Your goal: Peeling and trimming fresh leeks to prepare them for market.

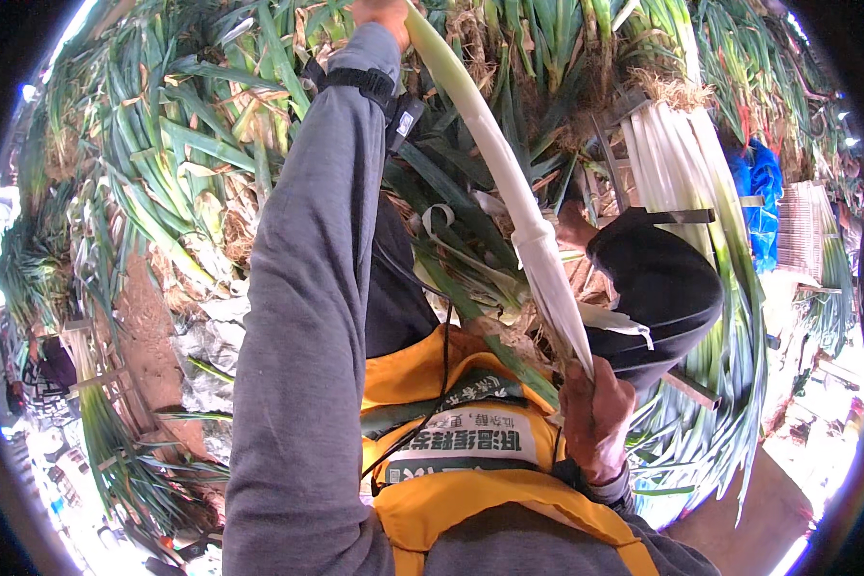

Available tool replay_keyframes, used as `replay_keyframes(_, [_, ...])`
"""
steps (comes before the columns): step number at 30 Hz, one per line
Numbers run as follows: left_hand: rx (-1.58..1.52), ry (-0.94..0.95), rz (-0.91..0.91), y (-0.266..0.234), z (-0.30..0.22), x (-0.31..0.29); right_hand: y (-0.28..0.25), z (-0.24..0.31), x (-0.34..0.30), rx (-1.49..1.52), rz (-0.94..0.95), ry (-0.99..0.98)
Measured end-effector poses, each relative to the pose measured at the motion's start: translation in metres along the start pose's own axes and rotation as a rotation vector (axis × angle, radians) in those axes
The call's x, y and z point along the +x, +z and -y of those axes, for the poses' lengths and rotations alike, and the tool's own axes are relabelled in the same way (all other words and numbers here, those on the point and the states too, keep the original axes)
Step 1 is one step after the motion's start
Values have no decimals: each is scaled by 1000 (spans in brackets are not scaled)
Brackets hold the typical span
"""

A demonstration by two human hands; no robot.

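One long leek (509, 187) runs slantwise in front of me, its white shank toward my body and its greener part at the top edge. My left hand (381, 12), partly cut off by the frame's top, is closed around the greener part. Near my apron, my right hand (597, 418) is closed on the tapering white end, fingers curled in. A loose strip of pale outer leaf (619, 322) sticks out from the shank just above my right hand. The leek's very tip is hidden in that fist.
Heaped leeks (154, 144) with green leaves and dry roots fill the far and left sides. At right a bundle of white-shanked leeks (677, 158) rests in a metal frame (682, 217), beside blue plastic (763, 202). My dark-clad knee (667, 298) is beside the shank.
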State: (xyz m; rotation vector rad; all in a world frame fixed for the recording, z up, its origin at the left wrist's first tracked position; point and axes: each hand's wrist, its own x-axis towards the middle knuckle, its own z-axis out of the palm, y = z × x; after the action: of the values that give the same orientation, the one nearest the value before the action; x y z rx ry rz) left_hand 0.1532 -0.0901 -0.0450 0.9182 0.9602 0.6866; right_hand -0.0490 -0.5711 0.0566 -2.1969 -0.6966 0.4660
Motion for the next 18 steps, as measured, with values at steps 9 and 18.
replay_keyframes(9, [-192, 113, 233, -19, 25, 70, 1, -6, -10, 33, -18, -19])
replay_keyframes(18, [-116, 219, 84, 3, 27, 58, -10, -29, -40, -75, -91, 163])
